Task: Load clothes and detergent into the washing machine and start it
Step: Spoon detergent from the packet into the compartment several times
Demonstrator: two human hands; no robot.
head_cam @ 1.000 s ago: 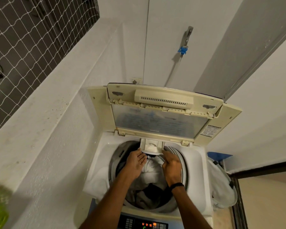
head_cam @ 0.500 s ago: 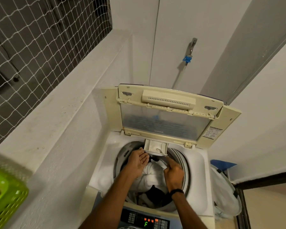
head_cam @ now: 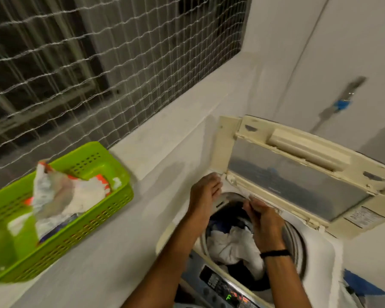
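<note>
The top-loading washing machine point(head_cam: 320, 252) sits at the lower right with its cream lid point(head_cam: 298, 174) up. White and dark clothes point(head_cam: 231, 243) fill the drum. My left hand point(head_cam: 206, 192) hovers over the drum's left rim, fingers apart and holding nothing. My right hand point(head_cam: 262, 221), with a black wristband, has its fingers curled at the front edge of the blurred detergent drawer point(head_cam: 273, 208); whether it grips the drawer is unclear. A crumpled white and orange detergent packet point(head_cam: 60, 196) lies in a green basket point(head_cam: 93, 210) on the ledge to the left.
The control panel point(head_cam: 222, 287) glows with a green F at the machine's front. A white ledge point(head_cam: 165, 141) runs along a netted window point(head_cam: 98, 63). A tap point(head_cam: 342, 103) with a blue fitting hangs on the back wall. A blue object point(head_cam: 360, 285) sits right of the machine.
The view has swung left, bringing the green basket fully into sight. My left hand has left the drawer and moved left and up. My right hand has risen to the drawer.
</note>
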